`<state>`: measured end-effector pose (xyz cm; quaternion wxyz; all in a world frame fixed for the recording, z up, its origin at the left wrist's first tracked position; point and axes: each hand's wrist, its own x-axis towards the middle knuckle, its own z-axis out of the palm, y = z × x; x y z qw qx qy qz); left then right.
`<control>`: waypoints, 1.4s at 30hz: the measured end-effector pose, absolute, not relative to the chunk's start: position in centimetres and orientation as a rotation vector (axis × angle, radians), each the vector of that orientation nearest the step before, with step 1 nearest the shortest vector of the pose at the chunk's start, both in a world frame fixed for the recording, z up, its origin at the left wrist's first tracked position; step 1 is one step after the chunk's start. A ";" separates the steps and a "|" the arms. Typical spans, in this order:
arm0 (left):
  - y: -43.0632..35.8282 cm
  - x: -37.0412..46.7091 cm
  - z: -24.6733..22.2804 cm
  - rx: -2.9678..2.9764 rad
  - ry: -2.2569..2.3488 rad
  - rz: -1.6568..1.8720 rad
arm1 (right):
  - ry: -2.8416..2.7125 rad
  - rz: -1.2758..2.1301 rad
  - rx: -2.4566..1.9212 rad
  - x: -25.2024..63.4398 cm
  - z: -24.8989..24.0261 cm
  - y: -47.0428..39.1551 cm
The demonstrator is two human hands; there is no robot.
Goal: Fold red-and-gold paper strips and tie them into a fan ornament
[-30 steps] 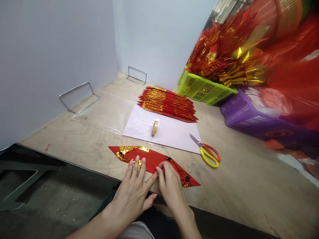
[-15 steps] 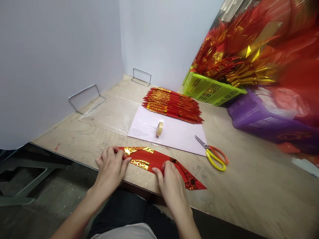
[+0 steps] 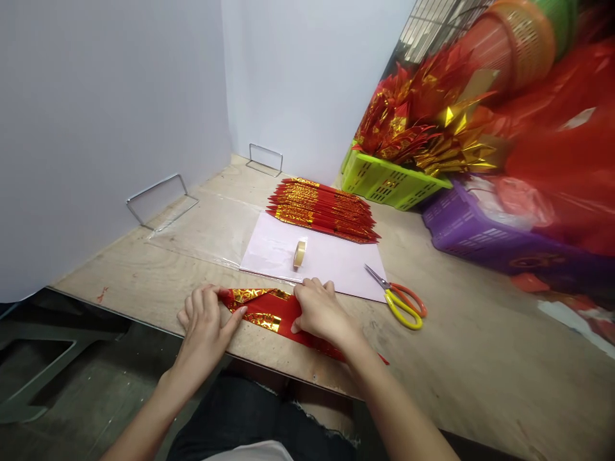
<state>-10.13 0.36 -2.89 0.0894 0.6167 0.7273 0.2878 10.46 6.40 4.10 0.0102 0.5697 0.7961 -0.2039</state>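
Observation:
A folded red strip with gold print [image 3: 262, 319] lies along the table's front edge. My left hand [image 3: 204, 320] grips its left end, thumb on the near side and fingers curled over the far side. My right hand [image 3: 319, 310] spans the middle of the strip, thumb on the near edge and fingers at the far edge, and its wrist and forearm cover much of the right part. Beyond are a roll of tape [image 3: 299, 255] on a white sheet [image 3: 342, 259] and a row of folded red and gold pieces [image 3: 321, 210].
Scissors [image 3: 406, 307] with orange and yellow handles lie to the right. A green basket [image 3: 391, 182] of red and gold pieces and a purple basket [image 3: 475, 230] stand at the back right. Two wire stands [image 3: 163, 202] are near the wall.
My right hand has moved left and away from me along the strip, its forearm now covering the strip's right part. My left hand stays at the left end. The camera view has shifted slightly.

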 end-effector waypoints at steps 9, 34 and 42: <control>-0.3 -5.4 0.8 1.326 1.393 1.317 | 2.352 -2.390 2.271 13.5 7.4 5.4; 6.3 -9.5 4.5 2.201 1.410 0.409 | 3.243 0.059 1.921 12.5 -2.7 -3.7; -1.0 -8.7 -0.4 2.606 1.208 0.790 | 3.172 -0.136 2.089 11.9 -2.6 -4.2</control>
